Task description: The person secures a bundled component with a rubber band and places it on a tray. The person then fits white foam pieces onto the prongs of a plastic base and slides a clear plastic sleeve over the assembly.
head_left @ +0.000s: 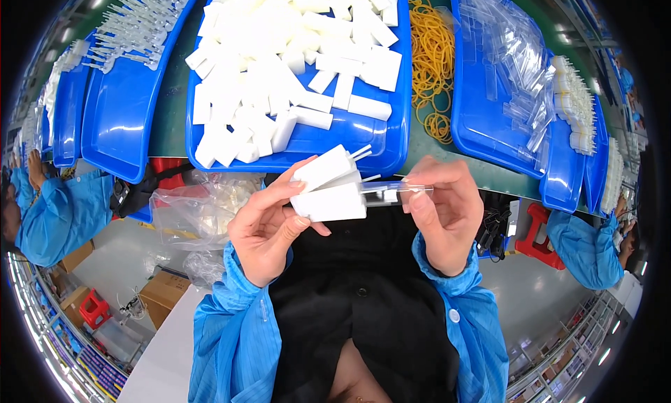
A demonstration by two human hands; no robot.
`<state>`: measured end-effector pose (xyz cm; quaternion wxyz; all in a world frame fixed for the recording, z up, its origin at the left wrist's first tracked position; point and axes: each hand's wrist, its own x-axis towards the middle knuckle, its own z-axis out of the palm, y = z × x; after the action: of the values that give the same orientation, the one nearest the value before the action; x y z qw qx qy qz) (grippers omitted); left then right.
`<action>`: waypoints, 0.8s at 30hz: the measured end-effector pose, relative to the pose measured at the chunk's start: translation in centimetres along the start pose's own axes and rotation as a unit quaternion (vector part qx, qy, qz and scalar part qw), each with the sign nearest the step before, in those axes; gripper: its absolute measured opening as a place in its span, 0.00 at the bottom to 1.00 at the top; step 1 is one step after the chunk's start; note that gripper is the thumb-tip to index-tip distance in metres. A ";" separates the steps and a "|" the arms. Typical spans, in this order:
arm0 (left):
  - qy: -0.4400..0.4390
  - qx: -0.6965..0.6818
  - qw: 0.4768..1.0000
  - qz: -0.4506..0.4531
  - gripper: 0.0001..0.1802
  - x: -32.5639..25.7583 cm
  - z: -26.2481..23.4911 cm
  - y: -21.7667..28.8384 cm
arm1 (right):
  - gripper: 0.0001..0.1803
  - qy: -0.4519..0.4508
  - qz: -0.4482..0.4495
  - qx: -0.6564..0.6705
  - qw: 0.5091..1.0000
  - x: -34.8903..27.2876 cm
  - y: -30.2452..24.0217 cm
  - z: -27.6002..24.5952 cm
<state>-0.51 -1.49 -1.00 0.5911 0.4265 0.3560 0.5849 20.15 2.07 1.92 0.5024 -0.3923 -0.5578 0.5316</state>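
Note:
My left hand (260, 228) is closed on several white rectangular pieces (330, 202), fanned out between thumb and fingers. Thin white tips stick out from their right ends. In my right hand (451, 214) a clear plastic sleeve (383, 192) is pinched between thumb and fingertips. The sleeve's left end meets the right end of the white pieces; whether it is around a tip or only touching, I cannot tell. Just beyond my hands stands a blue tray (381, 134) heaped with white blocks (279, 60).
To the left, a blue tray (115, 116) holds thin white tipped parts (136, 29). Yellow rubber bands (430, 53) lie between trays on the green table (171, 116). A right-hand blue tray (482, 134) holds clear sleeves (510, 46). Blue-sleeved people (66, 207) sit at both sides.

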 end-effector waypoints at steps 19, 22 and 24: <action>-0.066 0.025 0.998 -0.006 0.15 0.8 0.1 0.1 | 0.16 -0.004 -0.179 -0.157 0.971 -0.6 0.9 0.7; -0.054 0.059 0.997 -0.006 0.16 0.9 0.3 0.3 | 0.18 -0.036 -0.202 -0.209 0.956 -0.7 0.3 0.9; -0.050 0.096 0.994 0.014 0.15 1.2 0.3 0.5 | 0.19 -0.015 -0.198 -0.180 0.963 -1.0 0.6 1.3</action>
<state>-0.30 -0.39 -0.37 0.5563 0.5150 0.3746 0.5338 19.00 0.90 1.26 0.5105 -0.3494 -0.7183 0.3184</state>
